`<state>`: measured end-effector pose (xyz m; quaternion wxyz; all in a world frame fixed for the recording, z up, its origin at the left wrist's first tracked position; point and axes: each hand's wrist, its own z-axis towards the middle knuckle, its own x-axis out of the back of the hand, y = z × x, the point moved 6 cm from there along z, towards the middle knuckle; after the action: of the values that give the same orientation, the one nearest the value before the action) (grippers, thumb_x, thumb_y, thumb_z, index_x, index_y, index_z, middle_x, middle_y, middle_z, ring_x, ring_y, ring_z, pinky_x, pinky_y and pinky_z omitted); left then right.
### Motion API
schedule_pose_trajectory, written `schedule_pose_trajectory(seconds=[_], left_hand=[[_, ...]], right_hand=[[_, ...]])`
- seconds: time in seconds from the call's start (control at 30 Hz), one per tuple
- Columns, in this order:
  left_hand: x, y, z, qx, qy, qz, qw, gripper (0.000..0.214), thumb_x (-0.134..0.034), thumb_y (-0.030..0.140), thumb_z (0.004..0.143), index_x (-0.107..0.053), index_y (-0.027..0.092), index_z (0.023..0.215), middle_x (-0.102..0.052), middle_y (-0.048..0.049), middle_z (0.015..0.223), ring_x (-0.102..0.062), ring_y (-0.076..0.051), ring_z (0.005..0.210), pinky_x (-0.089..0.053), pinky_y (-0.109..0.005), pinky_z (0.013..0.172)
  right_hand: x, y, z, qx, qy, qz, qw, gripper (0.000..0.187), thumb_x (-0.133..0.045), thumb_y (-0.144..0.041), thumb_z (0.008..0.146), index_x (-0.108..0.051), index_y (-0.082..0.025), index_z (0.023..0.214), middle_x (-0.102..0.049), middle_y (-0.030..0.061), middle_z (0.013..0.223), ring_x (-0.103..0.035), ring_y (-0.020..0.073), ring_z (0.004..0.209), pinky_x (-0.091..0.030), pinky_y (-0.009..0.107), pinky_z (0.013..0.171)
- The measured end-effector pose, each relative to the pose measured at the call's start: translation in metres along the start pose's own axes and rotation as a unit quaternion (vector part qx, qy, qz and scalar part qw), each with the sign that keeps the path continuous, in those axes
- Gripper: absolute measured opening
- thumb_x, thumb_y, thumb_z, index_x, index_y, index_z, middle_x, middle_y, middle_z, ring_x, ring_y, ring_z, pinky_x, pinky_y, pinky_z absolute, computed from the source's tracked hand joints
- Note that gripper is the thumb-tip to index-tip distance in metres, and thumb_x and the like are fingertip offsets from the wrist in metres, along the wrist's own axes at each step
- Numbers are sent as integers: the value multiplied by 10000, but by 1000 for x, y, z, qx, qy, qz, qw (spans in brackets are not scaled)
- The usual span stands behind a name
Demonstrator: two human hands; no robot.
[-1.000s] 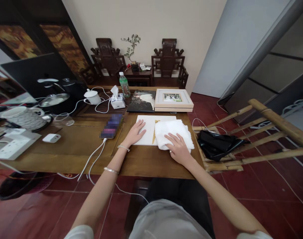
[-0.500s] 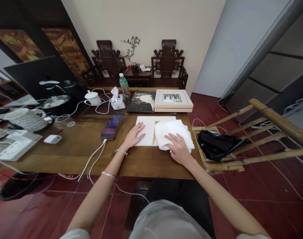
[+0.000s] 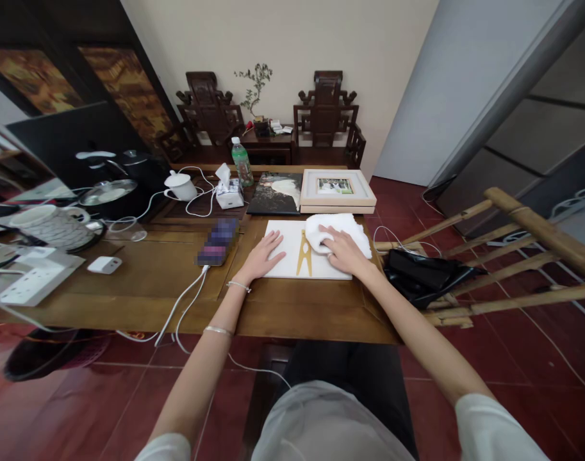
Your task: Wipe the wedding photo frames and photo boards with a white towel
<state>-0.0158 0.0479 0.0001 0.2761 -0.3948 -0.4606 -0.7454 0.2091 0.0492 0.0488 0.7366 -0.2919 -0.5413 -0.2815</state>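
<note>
Here, right fingers clutch towel (white)

Left fingers lie flat (well spread); right fingers curl.

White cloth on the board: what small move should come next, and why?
Probably ease the white cloth toward the near edge of the white board: the right hand is on the cloth, that edge lies uncovered, and the left hand, spread on the board's left side, may help steady it.
</note>
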Motion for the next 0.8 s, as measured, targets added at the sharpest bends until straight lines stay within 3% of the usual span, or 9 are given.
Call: schedule_pose_trajectory(seconds=[0.17,0.33,0.43,0.53,0.63,0.8], left_hand=[[0,-1,0,16,21,-30,999,586,-410,515,907,-471,148,1358,-379,-118,1474,-274,-234,1400,-209,-432,1152],[-2,-5,0,17,26,-42,999,558,-424,480,899,-472,166,1358,-378,-105,1476,-264,-233,1404,-202,-443,1151],[-5,-9,1,21,18,-47,999,544,-428,450,895,-466,179,1364,-369,-90,1482,-259,-233,1406,-201,-450,1151],[-4,-10,0,25,25,-47,998,524,-437,426,891,-473,193,1359,-377,-75,1479,-271,-231,1402,-207,-460,1148],[-1,-6,-1,20,42,-54,997,521,-456,428,882,-499,179,1337,-412,-90,1456,-305,-237,1387,-228,-463,1143],[3,-2,-4,15,49,-63,997,534,-470,440,876,-518,144,1318,-424,-120,1444,-322,-243,1378,-237,-448,1143]], right_hand=[[-6,5,8,-21,-6,-30,999,459,-441,-31,737,-607,-128,1153,-511,150,1361,-344,313,1336,-287,540,1055],[-4,-30,-39,-16,-18,-43,999,465,-470,-13,717,-647,-171,1116,-469,116,1410,-326,338,1345,-265,581,1059],[-2,-55,-72,1,-13,-49,999,401,-507,-33,717,-680,-178,1048,-446,109,1429,-304,361,1354,-230,597,1078],[0,-65,-87,12,-7,-42,999,305,-569,-88,714,-701,-190,969,-443,112,1430,-314,372,1346,-243,605,1071],[1,-57,-79,10,-3,-29,1000,283,-585,-119,729,-701,-200,974,-465,109,1413,-333,359,1339,-269,599,1058],[-4,-23,-33,7,-21,-26,999,322,-563,-116,763,-680,-187,1054,-419,114,1447,-285,346,1369,-235,622,1063]])
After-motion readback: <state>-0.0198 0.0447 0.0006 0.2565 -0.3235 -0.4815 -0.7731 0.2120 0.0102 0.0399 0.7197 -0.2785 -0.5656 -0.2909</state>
